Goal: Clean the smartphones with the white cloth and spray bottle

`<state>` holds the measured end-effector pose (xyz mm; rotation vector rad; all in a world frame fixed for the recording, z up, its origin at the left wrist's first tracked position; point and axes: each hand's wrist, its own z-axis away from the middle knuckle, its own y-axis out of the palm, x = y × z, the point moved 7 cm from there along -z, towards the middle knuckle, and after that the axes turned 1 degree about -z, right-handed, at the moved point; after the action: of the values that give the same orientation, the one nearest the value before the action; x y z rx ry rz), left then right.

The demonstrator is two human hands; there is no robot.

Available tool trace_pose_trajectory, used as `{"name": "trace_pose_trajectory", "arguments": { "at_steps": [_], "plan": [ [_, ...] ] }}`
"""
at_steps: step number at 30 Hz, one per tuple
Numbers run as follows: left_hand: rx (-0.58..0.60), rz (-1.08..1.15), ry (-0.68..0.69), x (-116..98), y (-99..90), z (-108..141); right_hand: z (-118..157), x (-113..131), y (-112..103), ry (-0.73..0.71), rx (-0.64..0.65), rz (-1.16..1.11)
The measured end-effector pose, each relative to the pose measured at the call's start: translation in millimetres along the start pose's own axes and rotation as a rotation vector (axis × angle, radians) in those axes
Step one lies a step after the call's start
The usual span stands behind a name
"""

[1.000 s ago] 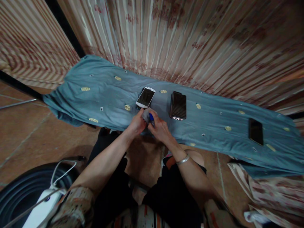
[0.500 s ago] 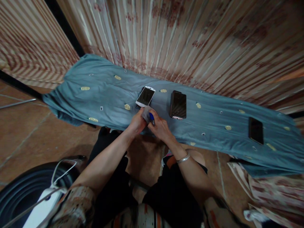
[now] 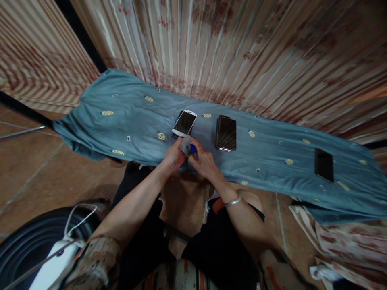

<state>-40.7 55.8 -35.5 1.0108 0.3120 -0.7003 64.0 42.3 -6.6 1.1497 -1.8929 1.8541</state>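
My left hand is closed on a small grey cloth near the front edge of the covered bench. Meeting it from the other side, my right hand is closed round a small blue-and-dark object pressed against the cloth. Its kind is mostly hidden by my fingers. Just beyond my hands lies a white smartphone, screen up, on top of something dark that shows at its edges. To the right sits a stack of dark smartphones.
A teal patterned sheet covers the long bench. Another dark phone lies far right. Behind hangs a pleated curtain. A black coil and a white power strip with a cord are at lower left.
Almost nothing differs. My hands stay together at the cloth, with at most a slight shift of the fingers, and the view has moved a little.
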Motion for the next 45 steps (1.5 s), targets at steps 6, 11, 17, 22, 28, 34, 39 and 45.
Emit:
{"name": "trace_pose_trajectory", "arguments": {
  "at_steps": [6, 11, 17, 22, 28, 34, 39, 45],
  "plan": [
    [-0.044, 0.019, 0.027, -3, -2.8, -1, 4, -12, -13, 0.03, -0.054, 0.004],
    [-0.071, 0.023, 0.088, -12, -8.0, 2, 2, -26, -17, 0.027, -0.109, 0.197],
    [-0.044, -0.031, 0.073, -14, -15.1, 5, -11, -22, -13, 0.032, -0.133, 0.307],
    [0.0, -0.067, 0.073, -17, -12.1, 16, -9, -4, -24, -0.061, -0.249, 0.015],
    [0.06, -0.111, 0.081, -19, 0.9, 33, -7, -11, -6, 0.164, -0.158, -0.734],
    [0.007, -0.316, 0.374, -34, 1.5, 28, -8, -14, 7, 0.346, -0.109, -1.128],
    [-0.03, -0.405, 0.459, -48, 2.9, 5, -5, -18, -1, 0.433, -0.181, -1.378],
    [-0.215, -1.029, 0.781, -92, 7.0, -28, -4, -26, -18, 0.483, -0.288, -1.496]
  ]
}}
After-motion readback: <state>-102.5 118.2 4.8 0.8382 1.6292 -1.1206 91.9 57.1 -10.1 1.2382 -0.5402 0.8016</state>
